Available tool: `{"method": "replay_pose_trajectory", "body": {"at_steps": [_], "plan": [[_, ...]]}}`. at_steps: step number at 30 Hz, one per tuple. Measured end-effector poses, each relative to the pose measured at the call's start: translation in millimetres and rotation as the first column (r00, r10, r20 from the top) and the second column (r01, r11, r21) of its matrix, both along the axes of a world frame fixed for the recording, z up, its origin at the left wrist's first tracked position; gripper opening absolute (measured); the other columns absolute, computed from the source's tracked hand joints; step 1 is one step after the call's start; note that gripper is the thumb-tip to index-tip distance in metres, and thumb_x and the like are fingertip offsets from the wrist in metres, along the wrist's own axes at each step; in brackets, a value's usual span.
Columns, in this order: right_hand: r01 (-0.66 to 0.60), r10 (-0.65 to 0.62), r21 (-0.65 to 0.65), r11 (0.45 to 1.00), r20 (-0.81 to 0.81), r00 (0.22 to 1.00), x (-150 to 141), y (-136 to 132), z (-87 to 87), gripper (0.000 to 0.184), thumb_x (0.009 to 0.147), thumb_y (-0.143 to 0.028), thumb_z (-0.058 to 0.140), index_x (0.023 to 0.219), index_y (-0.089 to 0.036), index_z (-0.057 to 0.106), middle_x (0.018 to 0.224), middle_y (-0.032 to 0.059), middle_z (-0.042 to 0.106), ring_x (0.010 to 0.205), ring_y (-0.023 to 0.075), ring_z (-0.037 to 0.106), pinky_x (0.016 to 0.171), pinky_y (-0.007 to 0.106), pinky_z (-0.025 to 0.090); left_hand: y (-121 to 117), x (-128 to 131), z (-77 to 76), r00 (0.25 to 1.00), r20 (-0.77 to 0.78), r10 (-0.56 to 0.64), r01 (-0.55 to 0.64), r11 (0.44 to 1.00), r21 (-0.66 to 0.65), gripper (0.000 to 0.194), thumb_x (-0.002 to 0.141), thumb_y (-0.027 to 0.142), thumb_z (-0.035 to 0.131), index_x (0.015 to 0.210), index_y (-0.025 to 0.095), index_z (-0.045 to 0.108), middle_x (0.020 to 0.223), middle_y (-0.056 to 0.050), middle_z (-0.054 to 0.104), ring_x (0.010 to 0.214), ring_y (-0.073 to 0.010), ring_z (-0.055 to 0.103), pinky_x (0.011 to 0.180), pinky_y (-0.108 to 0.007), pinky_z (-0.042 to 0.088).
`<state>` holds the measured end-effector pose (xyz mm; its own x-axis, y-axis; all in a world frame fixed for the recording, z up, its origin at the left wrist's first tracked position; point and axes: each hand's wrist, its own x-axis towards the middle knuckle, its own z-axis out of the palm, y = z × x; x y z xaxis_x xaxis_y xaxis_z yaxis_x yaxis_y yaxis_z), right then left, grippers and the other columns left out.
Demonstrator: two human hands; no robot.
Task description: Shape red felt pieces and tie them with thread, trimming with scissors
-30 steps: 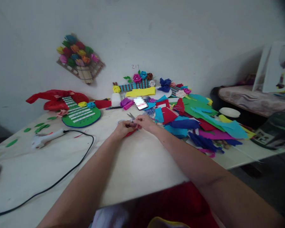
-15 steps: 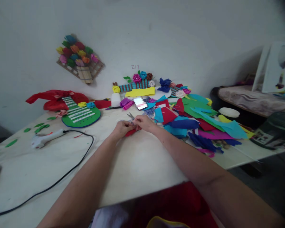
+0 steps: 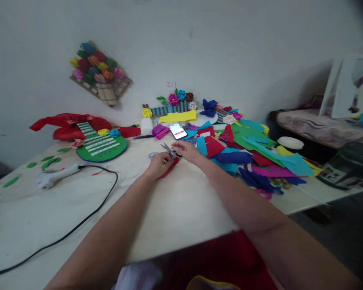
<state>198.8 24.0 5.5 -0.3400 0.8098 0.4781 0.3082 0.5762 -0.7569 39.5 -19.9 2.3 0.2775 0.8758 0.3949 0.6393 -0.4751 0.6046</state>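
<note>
My left hand (image 3: 160, 165) is closed on a small piece of red paper (image 3: 171, 167), which hangs below its fingertips just over the white table. Right beside it, my right hand (image 3: 186, 150) is closed at a pair of scissors (image 3: 167, 148). The blades are parted and point away to the upper left, and part of the dark handle shows under the right fingers. How the fingers sit in the handle loops is hidden. Behind the left hand lies a loop of pale thread or wire (image 3: 152, 155).
A white glue gun (image 3: 59, 175) with a black cord (image 3: 109, 198) lies left, near a green paper guitar (image 3: 101, 149). A lit phone (image 3: 179, 132) is beyond my hands. Coloured paper pieces (image 3: 266, 171) pile up on the right, before a large dark jar (image 3: 351, 165).
My hands have drawn slightly apart, and the scissors show more fully between them. The view has shifted a little.
</note>
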Motion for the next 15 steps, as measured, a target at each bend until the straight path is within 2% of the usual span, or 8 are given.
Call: {"method": "replay_pose_trajectory", "body": {"at_steps": [4,8,11,13,15], "plan": [[0.030,-0.030,0.052,0.998,0.003,1.000,4,5,-3.7,0.029,0.079,-0.020,0.047,0.105,-0.018,0.059,0.109,0.0061,0.060,0.093,0.0131,0.055,0.082,0.029,0.043,1,2,-2.1,0.990,0.062,0.129,-0.129,0.992,0.003,0.014,0.066,0.029,0.054,0.058,0.018,0.053,0.062,-0.001,0.058,0.058,-0.0125,0.048,0.058,-0.024,0.037],[0.083,-0.085,0.141,0.986,0.007,0.996,5,5,-5.5,0.025,0.075,-0.019,0.051,0.097,-0.017,0.061,0.116,0.0082,0.054,0.099,0.0148,0.052,0.078,0.026,0.045,4,2,-5.6,0.957,0.132,0.257,-0.256,0.966,-0.021,0.013,0.064,0.029,0.055,0.058,0.018,0.053,0.059,0.000,0.056,0.055,-0.0116,0.045,0.055,-0.024,0.035],[0.274,-0.282,0.155,0.949,0.034,0.959,6,-1,1.2,0.019,0.075,-0.022,0.052,0.089,-0.016,0.063,0.102,0.0078,0.059,0.089,0.0156,0.055,0.075,0.027,0.044,6,0,-6.3,0.940,0.158,0.302,-0.301,0.953,-0.031,0.013,0.063,0.029,0.056,0.057,0.018,0.054,0.060,-0.001,0.057,0.056,-0.0120,0.046,0.056,-0.024,0.035],[0.447,-0.457,0.147,0.882,0.045,0.888,8,-6,8.0,0.018,0.076,-0.025,0.051,0.083,-0.016,0.064,0.092,0.0075,0.062,0.081,0.0161,0.055,0.074,0.029,0.043,7,-2,-5.8,0.929,0.153,0.337,-0.339,0.941,-0.016,0.011,0.063,0.027,0.056,0.057,0.017,0.055,0.062,-0.002,0.059,0.058,-0.0130,0.048,0.058,-0.025,0.036],[0.532,-0.540,0.118,0.838,0.048,0.840,10,-10,13.7,0.020,0.077,-0.029,0.050,0.077,-0.016,0.065,0.082,0.0067,0.063,0.076,0.0166,0.055,0.071,0.029,0.042,7,-3,-5.3,0.922,0.137,0.362,-0.366,0.931,0.007,0.010,0.062,0.026,0.057,0.056,0.018,0.056,0.063,-0.003,0.060,0.059,-0.0140,0.049,0.059,-0.026,0.036]]}}
